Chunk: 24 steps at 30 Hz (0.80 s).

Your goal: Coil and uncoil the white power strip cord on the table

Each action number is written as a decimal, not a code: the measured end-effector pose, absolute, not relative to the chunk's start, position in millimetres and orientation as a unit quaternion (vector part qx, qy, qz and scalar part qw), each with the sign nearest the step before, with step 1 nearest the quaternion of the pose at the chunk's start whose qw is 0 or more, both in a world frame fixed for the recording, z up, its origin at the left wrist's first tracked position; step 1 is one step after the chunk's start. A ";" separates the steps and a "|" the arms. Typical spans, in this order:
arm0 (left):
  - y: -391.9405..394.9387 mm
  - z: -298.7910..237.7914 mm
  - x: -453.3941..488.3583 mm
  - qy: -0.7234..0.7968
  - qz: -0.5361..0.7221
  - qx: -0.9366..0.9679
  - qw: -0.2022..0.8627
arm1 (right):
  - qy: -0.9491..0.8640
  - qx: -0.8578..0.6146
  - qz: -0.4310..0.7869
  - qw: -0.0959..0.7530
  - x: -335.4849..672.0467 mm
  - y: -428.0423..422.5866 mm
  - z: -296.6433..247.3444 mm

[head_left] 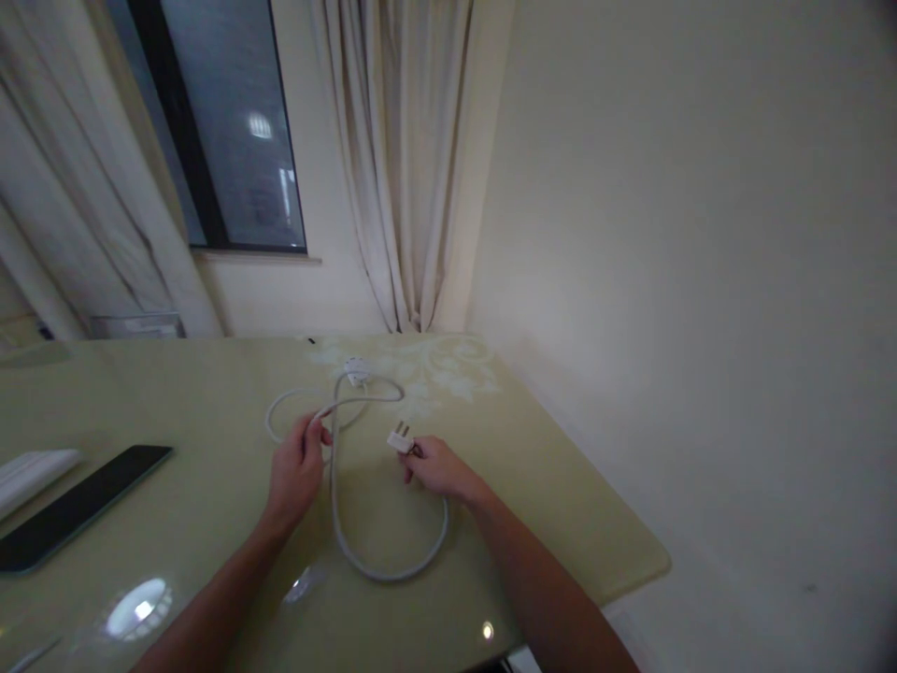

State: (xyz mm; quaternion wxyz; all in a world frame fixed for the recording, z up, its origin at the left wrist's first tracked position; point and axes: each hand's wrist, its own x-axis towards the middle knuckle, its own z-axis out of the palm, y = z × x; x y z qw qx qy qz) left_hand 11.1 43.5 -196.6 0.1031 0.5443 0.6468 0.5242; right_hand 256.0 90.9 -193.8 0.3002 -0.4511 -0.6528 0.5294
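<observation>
My right hand (pixel 435 465) is closed around a white power plug (pixel 400 439), whose metal prongs point up and away from me. From the plug a white cord (pixel 382 579) drops in a wide loop and runs back up toward my left hand (pixel 300 465). The fingers of that hand pinch the cord, near where several of its loops cross. Beyond both hands, a white power strip or socket block (pixel 357 370) lies on the table, partly behind the cord; its exact kind is hard to make out.
The pale green glossy table (pixel 575 505) meets a wall (pixel 687 280) on the right. At the left lie a dark flat slab (pixel 84 509) and a white object (pixel 35 472). A small black piece (pixel 311 340) sits near the back edge, below the curtains (pixel 403 159) and window (pixel 231 121).
</observation>
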 end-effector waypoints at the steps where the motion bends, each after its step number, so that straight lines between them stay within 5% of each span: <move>1: 44.3 -198.4 4.0 0.648 0.531 0.540 0.075 | -0.642 -0.458 0.527 0.316 259.2 95.1 -193.5; 7: 51.8 -210.1 -23.9 0.654 0.495 0.571 -0.028 | -0.544 -0.480 0.525 0.445 275.1 114.2 -187.4; 15: 35.2 -210.1 18.9 0.662 0.288 0.690 -0.048 | -0.593 -0.353 0.534 0.488 249.8 82.0 -180.0; 24: 37.8 -213.9 7.3 0.575 0.438 0.689 -0.056 | -0.539 -0.446 0.471 0.538 267.0 97.3 -185.2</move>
